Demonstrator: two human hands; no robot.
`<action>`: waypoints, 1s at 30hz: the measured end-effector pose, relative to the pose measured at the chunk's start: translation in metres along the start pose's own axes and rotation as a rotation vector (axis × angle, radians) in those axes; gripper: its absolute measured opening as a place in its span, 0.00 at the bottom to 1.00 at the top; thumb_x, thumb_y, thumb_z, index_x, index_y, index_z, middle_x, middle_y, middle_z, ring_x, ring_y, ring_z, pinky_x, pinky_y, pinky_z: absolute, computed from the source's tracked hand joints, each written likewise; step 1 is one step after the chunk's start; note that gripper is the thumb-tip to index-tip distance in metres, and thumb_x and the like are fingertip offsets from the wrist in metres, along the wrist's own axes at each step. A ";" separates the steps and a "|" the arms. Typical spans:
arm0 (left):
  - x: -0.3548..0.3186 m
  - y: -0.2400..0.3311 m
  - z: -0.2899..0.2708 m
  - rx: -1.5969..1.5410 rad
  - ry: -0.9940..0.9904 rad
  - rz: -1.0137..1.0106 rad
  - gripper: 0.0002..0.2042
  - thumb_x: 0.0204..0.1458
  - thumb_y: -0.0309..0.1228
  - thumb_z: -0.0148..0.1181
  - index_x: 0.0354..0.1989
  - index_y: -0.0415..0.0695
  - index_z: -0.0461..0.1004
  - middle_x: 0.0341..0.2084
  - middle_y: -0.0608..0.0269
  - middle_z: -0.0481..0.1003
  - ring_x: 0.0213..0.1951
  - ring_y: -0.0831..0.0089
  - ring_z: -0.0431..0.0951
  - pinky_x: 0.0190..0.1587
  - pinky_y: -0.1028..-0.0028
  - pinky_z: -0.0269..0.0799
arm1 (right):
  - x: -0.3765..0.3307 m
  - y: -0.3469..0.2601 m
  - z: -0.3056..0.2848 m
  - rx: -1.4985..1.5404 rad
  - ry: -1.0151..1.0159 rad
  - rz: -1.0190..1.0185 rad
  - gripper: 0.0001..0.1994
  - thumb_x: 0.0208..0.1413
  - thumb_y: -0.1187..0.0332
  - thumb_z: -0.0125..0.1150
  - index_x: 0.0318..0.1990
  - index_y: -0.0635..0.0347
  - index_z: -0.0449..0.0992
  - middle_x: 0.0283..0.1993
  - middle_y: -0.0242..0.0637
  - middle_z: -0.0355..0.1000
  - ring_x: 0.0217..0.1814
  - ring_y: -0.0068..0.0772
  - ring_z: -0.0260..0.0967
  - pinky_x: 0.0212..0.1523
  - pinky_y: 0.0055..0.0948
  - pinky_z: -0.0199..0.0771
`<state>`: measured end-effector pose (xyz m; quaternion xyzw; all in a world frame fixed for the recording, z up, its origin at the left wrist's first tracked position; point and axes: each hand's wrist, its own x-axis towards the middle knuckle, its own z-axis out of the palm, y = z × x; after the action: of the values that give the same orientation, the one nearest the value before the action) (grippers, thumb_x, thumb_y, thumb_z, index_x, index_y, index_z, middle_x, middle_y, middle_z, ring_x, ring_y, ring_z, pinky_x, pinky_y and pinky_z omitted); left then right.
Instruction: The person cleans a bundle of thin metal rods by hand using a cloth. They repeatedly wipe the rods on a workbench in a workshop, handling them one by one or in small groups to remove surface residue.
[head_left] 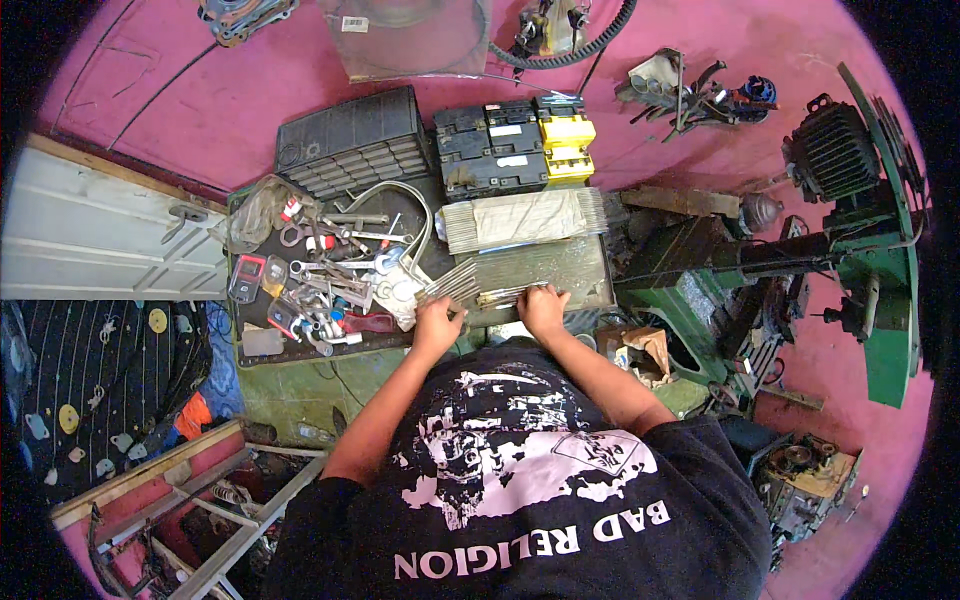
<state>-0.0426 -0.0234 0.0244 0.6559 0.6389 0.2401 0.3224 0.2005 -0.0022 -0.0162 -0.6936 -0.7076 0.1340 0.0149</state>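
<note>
On surface, centre: 2 hands work a spread of thin metal rods.
Left hand: grip curled round a fanned bunch of rods, rod tips point up and right.
Right hand: fingers flat on the loose rods; can't tell whether the grip closes on any.
Rods: lie across a grey metal plate at the front edge of the surface, just ahead of the person's chest.
Rod pack: wrapped bundle of the same rods, lies just behind the plate, apart from both hands.
Tool tray: left of left hand, nearly touching; full of wrenches, sockets and small red parts.
Hose: grey loop, lies over the tray's right side.
Black cover: ribbed, behind the tray.
Batteries: 2 black units behind the rod pack, yellow unit touching on their right.
Green machine: right of surface, well apart from hands; black finned motor on its top end.
Cardboard box: just beside right forearm, on the right.
White door panel: far left, flat on the pink floor.
Belt: black toothed, top centre on floor.
</note>
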 end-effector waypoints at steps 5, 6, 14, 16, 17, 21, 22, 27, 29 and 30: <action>0.001 0.009 0.011 0.076 -0.021 0.022 0.08 0.43 0.33 0.71 0.25 0.43 0.79 0.28 0.51 0.79 0.39 0.51 0.77 0.43 0.54 0.69 | 0.002 0.002 -0.024 0.156 -0.177 0.083 0.12 0.56 0.57 0.60 0.34 0.53 0.84 0.37 0.41 0.79 0.48 0.43 0.72 0.54 0.61 0.55; 0.002 0.008 0.018 0.093 -0.017 0.030 0.08 0.44 0.33 0.71 0.26 0.44 0.80 0.29 0.53 0.79 0.41 0.53 0.77 0.45 0.54 0.68 | 0.003 0.003 -0.031 0.175 -0.206 0.073 0.11 0.56 0.57 0.61 0.35 0.52 0.84 0.38 0.40 0.79 0.49 0.43 0.71 0.53 0.61 0.55; 0.020 0.028 0.047 0.264 0.096 0.218 0.06 0.45 0.37 0.69 0.28 0.50 0.83 0.32 0.64 0.78 0.44 0.63 0.74 0.50 0.58 0.60 | 0.005 -0.002 -0.037 0.015 -0.040 -0.187 0.11 0.54 0.56 0.63 0.34 0.53 0.83 0.41 0.35 0.77 0.50 0.40 0.70 0.52 0.60 0.56; 0.021 0.027 0.055 0.300 0.135 0.261 0.07 0.46 0.38 0.67 0.28 0.50 0.82 0.32 0.65 0.77 0.43 0.63 0.73 0.49 0.59 0.59 | 0.007 -0.004 -0.035 0.008 -0.035 -0.205 0.11 0.54 0.57 0.63 0.33 0.53 0.83 0.40 0.35 0.77 0.49 0.40 0.70 0.52 0.60 0.56; 0.022 0.027 0.058 0.311 0.115 0.245 0.07 0.47 0.38 0.67 0.30 0.50 0.82 0.33 0.64 0.77 0.43 0.63 0.73 0.49 0.59 0.59 | 0.007 -0.005 -0.035 0.004 -0.032 -0.217 0.11 0.54 0.57 0.63 0.33 0.53 0.83 0.40 0.36 0.77 0.49 0.40 0.70 0.52 0.59 0.56; 0.016 0.032 0.055 0.275 0.126 0.174 0.11 0.48 0.38 0.66 0.37 0.48 0.80 0.35 0.61 0.77 0.44 0.61 0.73 0.49 0.59 0.60 | 0.005 -0.003 -0.028 -0.005 -0.018 -0.228 0.11 0.54 0.57 0.62 0.35 0.53 0.82 0.41 0.35 0.77 0.49 0.40 0.70 0.52 0.59 0.57; 0.012 0.026 0.052 0.248 0.181 0.160 0.11 0.49 0.38 0.66 0.38 0.48 0.80 0.35 0.61 0.77 0.44 0.61 0.73 0.49 0.58 0.60 | 0.004 -0.005 -0.029 -0.011 -0.008 -0.238 0.11 0.54 0.57 0.62 0.36 0.52 0.82 0.42 0.35 0.77 0.49 0.40 0.70 0.52 0.58 0.57; -0.015 -0.006 0.017 0.361 0.368 -0.141 0.11 0.51 0.35 0.63 0.42 0.45 0.78 0.40 0.58 0.77 0.47 0.56 0.73 0.49 0.54 0.65 | 0.015 -0.031 -0.022 0.003 0.101 -0.453 0.10 0.54 0.60 0.61 0.41 0.50 0.79 0.42 0.33 0.76 0.50 0.39 0.69 0.52 0.57 0.57; -0.019 -0.016 0.003 0.403 0.276 -0.258 0.13 0.49 0.36 0.66 0.42 0.46 0.79 0.40 0.58 0.78 0.47 0.56 0.74 0.48 0.54 0.66 | 0.028 -0.050 -0.011 0.047 0.169 -0.589 0.09 0.54 0.62 0.61 0.41 0.50 0.79 0.41 0.32 0.75 0.50 0.39 0.69 0.53 0.57 0.58; -0.021 -0.023 0.000 0.409 0.262 -0.266 0.13 0.50 0.37 0.65 0.42 0.47 0.78 0.40 0.59 0.78 0.46 0.56 0.74 0.48 0.54 0.66 | 0.033 -0.063 -0.014 -0.008 0.086 -0.599 0.08 0.55 0.66 0.57 0.41 0.49 0.79 0.43 0.30 0.75 0.52 0.37 0.68 0.57 0.59 0.57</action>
<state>-0.0602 -0.0447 0.0096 0.5810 0.7909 0.1442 0.1268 0.1411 0.0328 0.0053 -0.4590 -0.8800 0.0915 0.0809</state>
